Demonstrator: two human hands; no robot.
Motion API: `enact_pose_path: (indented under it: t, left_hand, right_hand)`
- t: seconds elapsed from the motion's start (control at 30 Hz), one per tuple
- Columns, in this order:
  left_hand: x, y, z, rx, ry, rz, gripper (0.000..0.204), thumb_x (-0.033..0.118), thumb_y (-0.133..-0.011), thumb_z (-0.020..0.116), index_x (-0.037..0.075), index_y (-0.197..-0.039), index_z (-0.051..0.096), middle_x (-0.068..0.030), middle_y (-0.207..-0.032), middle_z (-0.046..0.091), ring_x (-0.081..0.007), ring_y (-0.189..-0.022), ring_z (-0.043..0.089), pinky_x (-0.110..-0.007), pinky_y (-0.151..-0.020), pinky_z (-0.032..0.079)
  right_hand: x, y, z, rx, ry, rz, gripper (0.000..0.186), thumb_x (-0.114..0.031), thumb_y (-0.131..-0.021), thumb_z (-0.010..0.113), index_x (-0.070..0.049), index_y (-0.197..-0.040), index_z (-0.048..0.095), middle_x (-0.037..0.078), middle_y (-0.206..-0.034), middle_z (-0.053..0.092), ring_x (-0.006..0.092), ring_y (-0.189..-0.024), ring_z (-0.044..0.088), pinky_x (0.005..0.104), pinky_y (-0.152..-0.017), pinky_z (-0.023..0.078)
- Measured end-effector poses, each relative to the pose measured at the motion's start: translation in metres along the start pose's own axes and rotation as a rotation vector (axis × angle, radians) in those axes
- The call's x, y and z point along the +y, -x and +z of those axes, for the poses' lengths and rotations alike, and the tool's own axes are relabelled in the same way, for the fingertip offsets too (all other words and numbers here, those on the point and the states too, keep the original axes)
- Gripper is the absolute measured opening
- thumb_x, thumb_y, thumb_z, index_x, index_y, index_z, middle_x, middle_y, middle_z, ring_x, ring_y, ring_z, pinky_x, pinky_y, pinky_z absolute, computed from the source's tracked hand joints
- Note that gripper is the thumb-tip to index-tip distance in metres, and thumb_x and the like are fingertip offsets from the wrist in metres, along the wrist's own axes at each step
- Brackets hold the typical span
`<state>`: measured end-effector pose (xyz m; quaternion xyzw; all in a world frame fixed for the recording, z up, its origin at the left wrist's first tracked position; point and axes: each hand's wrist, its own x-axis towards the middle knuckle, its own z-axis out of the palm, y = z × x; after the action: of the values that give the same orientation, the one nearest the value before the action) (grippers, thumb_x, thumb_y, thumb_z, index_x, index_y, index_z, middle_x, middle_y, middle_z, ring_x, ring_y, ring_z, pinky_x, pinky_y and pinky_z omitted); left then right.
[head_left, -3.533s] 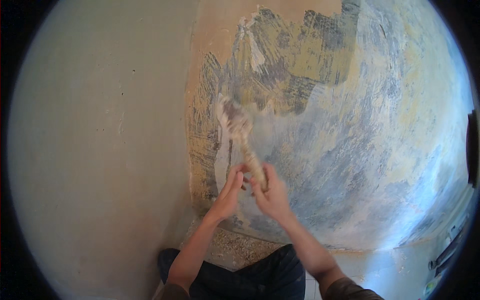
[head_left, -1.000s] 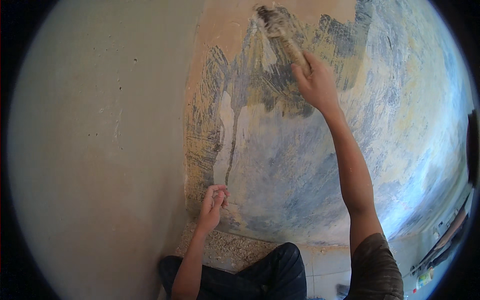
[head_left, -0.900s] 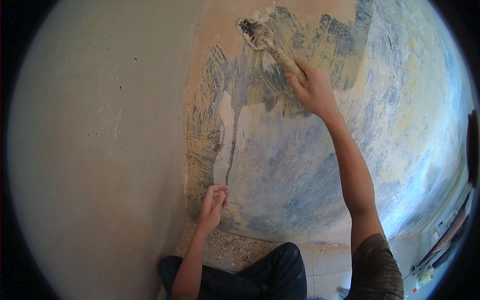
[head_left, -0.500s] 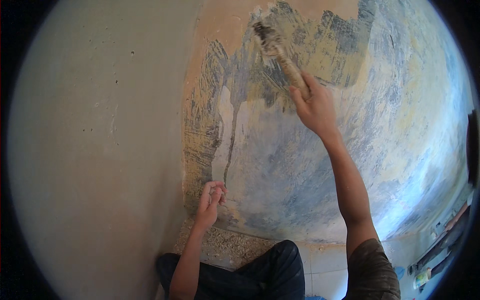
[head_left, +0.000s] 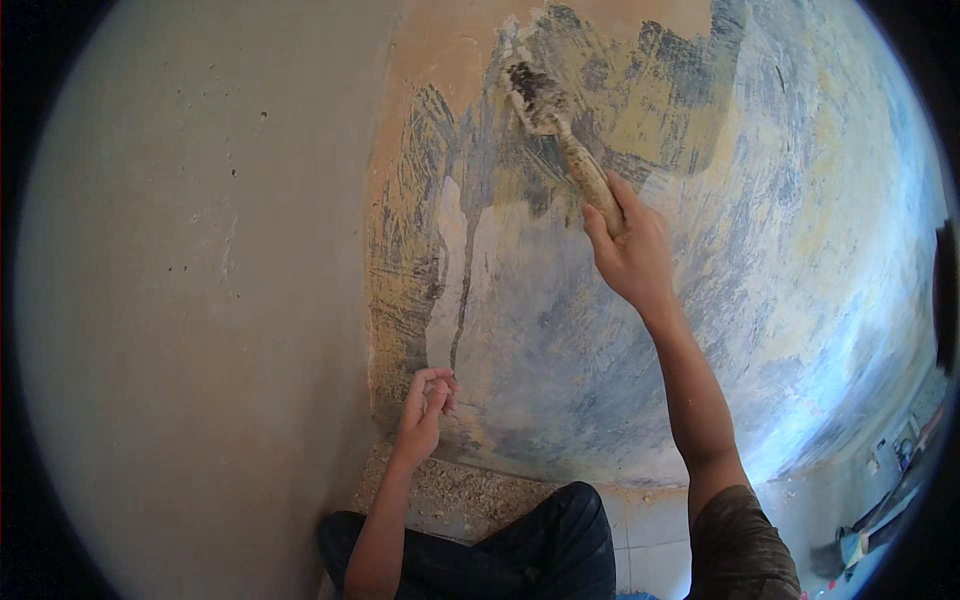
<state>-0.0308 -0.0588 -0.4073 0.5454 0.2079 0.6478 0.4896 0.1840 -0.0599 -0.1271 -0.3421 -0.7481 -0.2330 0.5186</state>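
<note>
My right hand is closed around the worn, pale-speckled handle of a scraper. Its broad head, dark and crusted with white, lies against or close to the upper part of the patchy wall; actual contact I cannot tell. Just below the tan bare area is where the head sits. Lower down, near the corner, my left hand is raised beside the wall with fingers loosely bent and apart, and nothing shows in it. A dark wet streak runs down the wall to just above that hand.
A plain beige wall meets the patchy wall in a corner at the left. Crumbled debris lies along the wall's foot, in front of my bent legs. At the far right, a person's leg is partly visible.
The scraper's head has come slightly down the wall, and my right hand has lowered a little with it. My left hand has barely shifted. The person at the far right has moved.
</note>
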Motion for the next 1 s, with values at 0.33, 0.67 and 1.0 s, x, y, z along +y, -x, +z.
enact_pose_path:
  t: [0.33,0.67,1.0]
  left_hand:
    - [-0.002,-0.001,-0.001,-0.018,-0.001,0.013,0.028,0.026,-0.108,0.046,0.003,-0.125,0.049,-0.0051,-0.104,0.059,-0.0090,-0.081,0.051,-0.025,-0.075,0.044]
    - [0.000,0.000,0.002,-0.014,-0.042,0.009,0.029,0.027,-0.109,0.045,0.003,-0.124,0.049,-0.0049,-0.103,0.058,-0.0095,-0.081,0.051,-0.026,-0.075,0.044]
    - [0.001,0.000,0.000,-0.009,-0.027,0.001,0.028,0.026,-0.109,0.045,0.003,-0.124,0.049,-0.0048,-0.103,0.058,-0.0100,-0.081,0.051,-0.026,-0.075,0.044]
  right_hand:
    - [-0.022,0.002,-0.012,-0.002,0.013,0.215,0.028,-0.020,-0.090,0.063,0.007,-0.100,0.063,0.025,-0.069,0.062,0.0406,-0.067,0.065,0.0453,-0.061,0.046]
    - [-0.028,-0.010,-0.009,-0.008,0.027,0.232,0.026,-0.021,-0.089,0.063,0.005,-0.088,0.061,0.025,-0.067,0.059,0.0431,-0.064,0.060,0.0467,-0.060,0.044]
    - [-0.037,-0.006,-0.007,-0.015,0.033,0.237,0.027,-0.020,-0.089,0.062,0.007,-0.089,0.061,0.025,-0.067,0.061,0.0434,-0.064,0.063,0.0478,-0.061,0.046]
